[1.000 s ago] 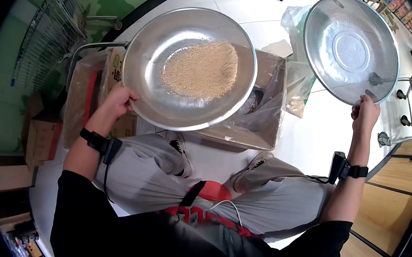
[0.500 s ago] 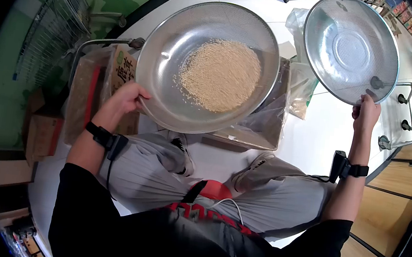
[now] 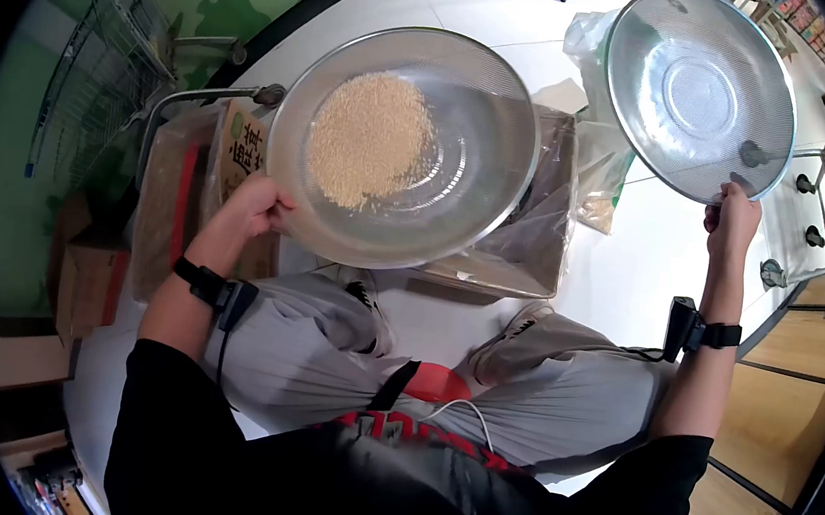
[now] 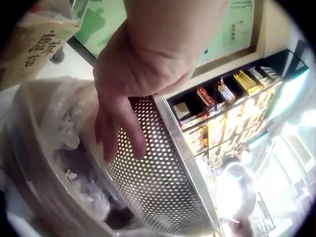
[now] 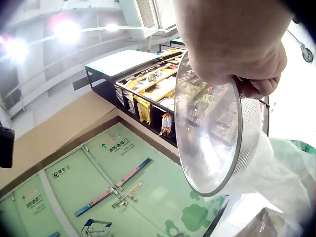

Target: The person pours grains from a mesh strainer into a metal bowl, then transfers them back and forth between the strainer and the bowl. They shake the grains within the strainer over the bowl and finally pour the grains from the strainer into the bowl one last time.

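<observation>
My left hand [image 3: 255, 206] grips the near-left rim of a wide perforated metal colander [image 3: 461, 182]. A heap of small tan grains [image 3: 370, 137] lies toward the left side of its bowl. In the left wrist view, fingers [image 4: 131, 131] of that hand spread along the outside of the perforated wall, under the rim. My right hand [image 3: 735, 221] pinches the near rim of a second metal strainer [image 3: 701, 97], held out at the far right with no grains showing in it. The right wrist view shows this strainer [image 5: 207, 148] hanging tilted below the hand.
Below the colander stands a cardboard box [image 3: 491, 271] lined with clear plastic. Another lined box [image 3: 162, 201] is at left. A clear bag [image 3: 599, 177] sits between box and strainer. Shopping carts [image 3: 130, 27] stand far left and right; wooden cabinets [image 3: 777, 427] line the right.
The colander swung right and then back slightly left and nearer with my left hand. The grains slid from the bowl's right side to its left. My right hand and strainer barely moved.
</observation>
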Action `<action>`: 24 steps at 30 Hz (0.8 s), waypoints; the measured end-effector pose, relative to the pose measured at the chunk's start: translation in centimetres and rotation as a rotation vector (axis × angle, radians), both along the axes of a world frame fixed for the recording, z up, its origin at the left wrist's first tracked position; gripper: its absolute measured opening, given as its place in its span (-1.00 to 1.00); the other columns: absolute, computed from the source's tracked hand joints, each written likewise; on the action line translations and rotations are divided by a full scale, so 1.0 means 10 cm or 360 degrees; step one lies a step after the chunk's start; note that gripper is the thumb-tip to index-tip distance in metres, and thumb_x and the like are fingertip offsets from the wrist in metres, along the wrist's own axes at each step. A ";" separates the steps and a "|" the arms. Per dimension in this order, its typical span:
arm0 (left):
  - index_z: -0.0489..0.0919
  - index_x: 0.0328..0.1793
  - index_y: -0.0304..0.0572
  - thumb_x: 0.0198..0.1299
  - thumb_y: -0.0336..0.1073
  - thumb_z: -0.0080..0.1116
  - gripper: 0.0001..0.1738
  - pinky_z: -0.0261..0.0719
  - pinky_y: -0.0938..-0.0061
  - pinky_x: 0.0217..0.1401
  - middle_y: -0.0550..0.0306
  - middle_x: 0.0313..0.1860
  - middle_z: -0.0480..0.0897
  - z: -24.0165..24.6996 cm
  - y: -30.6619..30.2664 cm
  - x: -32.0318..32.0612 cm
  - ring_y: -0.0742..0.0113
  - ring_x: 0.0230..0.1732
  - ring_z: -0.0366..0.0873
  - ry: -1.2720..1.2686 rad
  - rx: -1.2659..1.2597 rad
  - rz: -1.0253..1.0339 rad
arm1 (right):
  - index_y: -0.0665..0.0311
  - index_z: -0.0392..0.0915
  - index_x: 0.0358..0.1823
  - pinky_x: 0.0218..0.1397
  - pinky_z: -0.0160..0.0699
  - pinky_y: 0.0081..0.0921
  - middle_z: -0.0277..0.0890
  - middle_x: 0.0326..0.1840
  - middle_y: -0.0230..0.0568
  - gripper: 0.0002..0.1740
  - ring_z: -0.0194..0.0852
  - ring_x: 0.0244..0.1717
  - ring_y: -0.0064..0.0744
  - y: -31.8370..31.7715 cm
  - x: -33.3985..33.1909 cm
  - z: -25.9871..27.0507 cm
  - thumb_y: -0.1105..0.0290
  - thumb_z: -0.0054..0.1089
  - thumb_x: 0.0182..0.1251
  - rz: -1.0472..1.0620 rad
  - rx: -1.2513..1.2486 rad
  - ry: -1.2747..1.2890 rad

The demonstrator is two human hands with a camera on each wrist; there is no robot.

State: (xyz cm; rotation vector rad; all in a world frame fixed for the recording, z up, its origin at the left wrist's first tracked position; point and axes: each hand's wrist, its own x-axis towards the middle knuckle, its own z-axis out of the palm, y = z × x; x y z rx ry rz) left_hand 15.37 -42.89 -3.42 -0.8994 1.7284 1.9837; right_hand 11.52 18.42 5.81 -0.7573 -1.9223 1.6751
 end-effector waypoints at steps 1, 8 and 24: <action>0.50 -0.06 -0.45 -0.13 -0.70 0.04 -0.60 0.50 0.30 -0.64 -0.11 -0.31 0.59 0.06 0.16 0.06 0.10 -0.51 0.58 -0.0010 -0.0005 0.0014 | 0.35 0.32 -0.30 -0.81 -0.02 -0.55 0.23 -0.67 -0.34 -0.92 0.15 -0.82 -0.52 0.00 0.00 -0.02 0.52 -0.03 0.18 0.0004 -0.0005 -0.0003; 0.48 -0.01 -0.49 -0.12 -0.70 0.03 -0.58 0.61 0.22 -0.54 -0.13 -0.26 0.59 0.08 -0.04 0.03 0.03 -0.42 0.62 -0.0037 0.0016 -0.0108 | 0.34 0.32 -0.32 -0.82 -0.02 -0.56 0.22 -0.67 -0.34 -0.93 0.13 -0.83 -0.53 -0.10 0.02 0.05 0.52 -0.04 0.16 0.0042 0.0009 0.0016; 0.47 0.00 -0.43 -0.15 -0.72 0.02 -0.54 0.48 0.31 -0.66 -0.04 -0.37 0.56 0.32 0.14 0.09 0.13 -0.51 0.57 0.0070 -0.0099 -0.0031 | 0.35 0.33 -0.31 -0.81 -0.05 -0.53 0.20 -0.70 -0.35 -0.93 0.12 -0.83 -0.54 -0.10 0.03 0.04 0.52 -0.05 0.19 0.0082 0.0039 0.0008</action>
